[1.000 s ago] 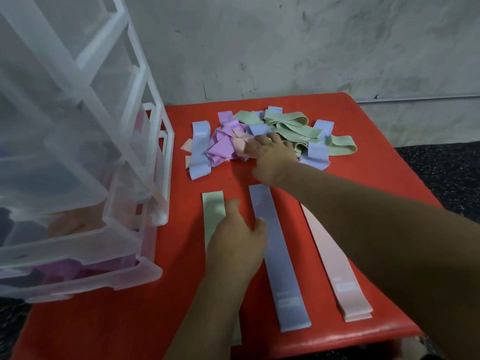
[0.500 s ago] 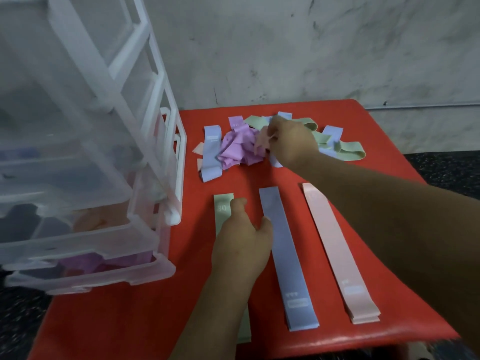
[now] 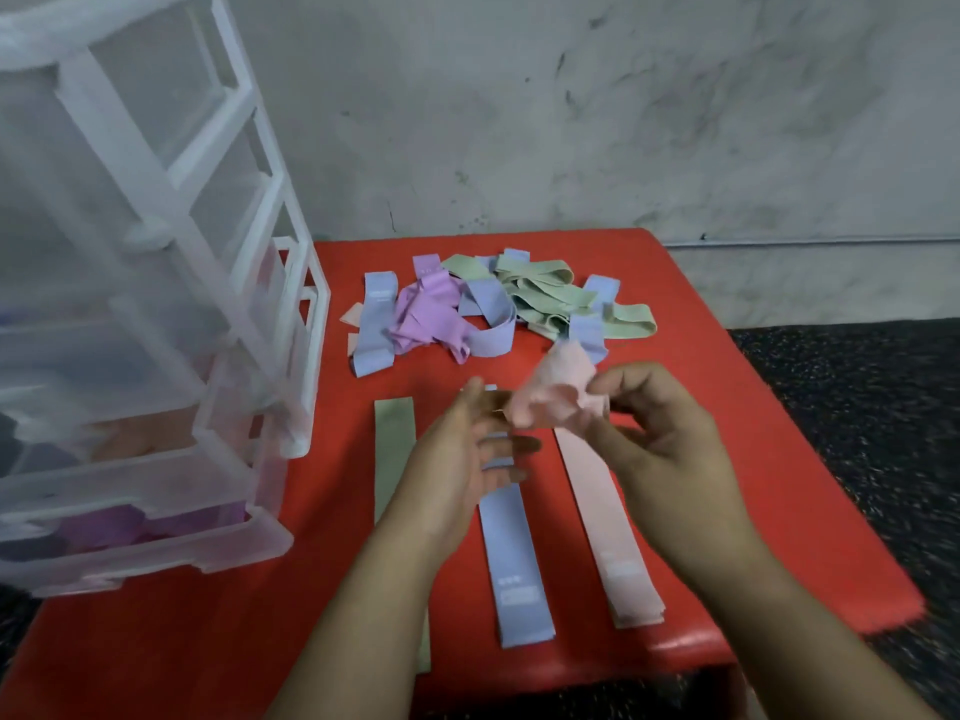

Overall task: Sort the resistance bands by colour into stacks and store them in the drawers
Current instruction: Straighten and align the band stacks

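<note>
Soft, light pink band [image 3: 558,400], pinched by right hand [image 3: 662,452]; left hand [image 3: 460,462] spread at 9 o'clock; probably best gripped at ends.

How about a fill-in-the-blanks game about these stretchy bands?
The right hand grips a crumpled fabric band coloured ____.
On the red plastic table, the flat strip between the flat green band and the flat pink band is ____.
The clear plastic drawer unit stands at the table's ____ edge.
Missing: pink; blue; left.
</note>
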